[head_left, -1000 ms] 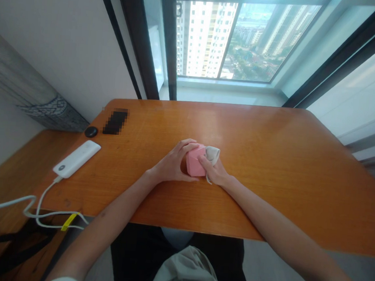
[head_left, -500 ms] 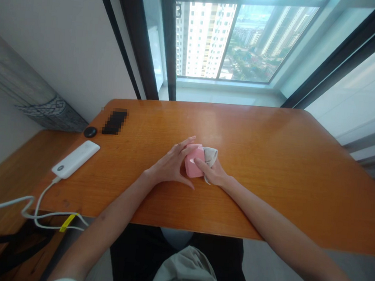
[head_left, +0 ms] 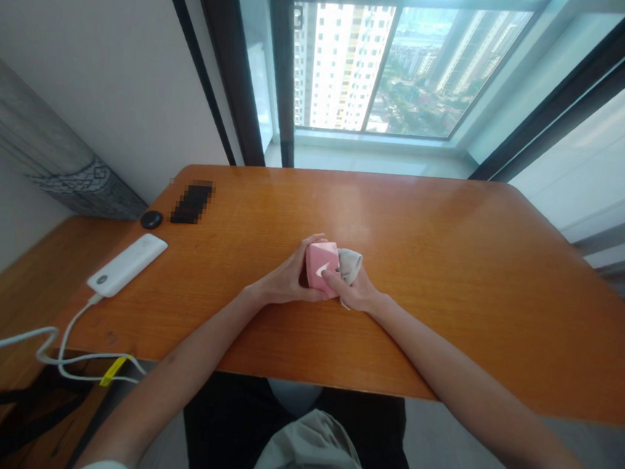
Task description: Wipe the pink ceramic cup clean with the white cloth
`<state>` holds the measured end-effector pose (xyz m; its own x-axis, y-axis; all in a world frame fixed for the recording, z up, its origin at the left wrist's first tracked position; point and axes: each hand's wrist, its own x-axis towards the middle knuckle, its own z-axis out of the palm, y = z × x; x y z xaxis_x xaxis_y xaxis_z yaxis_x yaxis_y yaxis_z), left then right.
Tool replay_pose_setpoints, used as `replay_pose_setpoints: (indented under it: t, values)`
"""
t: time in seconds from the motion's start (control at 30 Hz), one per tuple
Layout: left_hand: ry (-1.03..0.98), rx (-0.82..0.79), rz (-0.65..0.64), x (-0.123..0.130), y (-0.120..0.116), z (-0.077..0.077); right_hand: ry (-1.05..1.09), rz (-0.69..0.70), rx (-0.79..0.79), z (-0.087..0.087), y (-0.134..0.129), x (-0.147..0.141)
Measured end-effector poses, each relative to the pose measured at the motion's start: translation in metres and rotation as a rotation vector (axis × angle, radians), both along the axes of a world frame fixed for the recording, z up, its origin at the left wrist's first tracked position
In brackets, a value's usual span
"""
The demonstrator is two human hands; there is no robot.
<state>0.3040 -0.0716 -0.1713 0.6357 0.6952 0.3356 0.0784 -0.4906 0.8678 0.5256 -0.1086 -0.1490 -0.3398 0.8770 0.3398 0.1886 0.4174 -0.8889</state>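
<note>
A small pink box (head_left: pixel 318 257) with a white mark on its face is between my two hands above the wooden table (head_left: pixel 451 276). My left hand (head_left: pixel 287 276) wraps round the box's left side, fingers at its top edge and thumb along its bottom. With the thumb pressed on the front of the box, my right hand (head_left: pixel 359 290) grips its lower right. A pale grey cloth (head_left: pixel 350 265), like a small pouch, sits bunched in my right hand against the box's right side, and a bit of cord hangs below it. The right fingers are mostly hidden.
At the left of the table lie a white power bank (head_left: pixel 128 266) with a white cable (head_left: pixel 66 337), a round black object (head_left: pixel 151 220) and a blurred-out black item (head_left: pixel 191 203). A window (head_left: pixel 414 75) stands beyond the far edge.
My left hand has closed round the pink box; its thumb and fingers were spread apart before. The box has turned slightly, showing more of its white mark. My right hand has barely moved.
</note>
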Motion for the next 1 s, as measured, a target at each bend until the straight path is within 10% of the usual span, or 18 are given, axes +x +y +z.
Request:
replay_pose_setpoints:
  t: [0.23,0.6,0.83,1.0]
  values:
    - [0.135,0.47,0.06,-0.003,0.004,0.01,0.051,-0.039,-0.041,-0.004,0.003,0.001]
    - [0.021,-0.039,0.027,0.003,-0.002,0.005,-0.03,-0.037,0.064,-0.003,0.003,0.002]
    - [0.134,0.435,0.062,-0.003,0.004,0.007,0.1,-0.017,-0.005,-0.004,0.005,0.001]
    - [0.07,0.41,0.087,0.003,0.0,0.015,0.054,-0.052,0.096,-0.004,0.005,0.0]
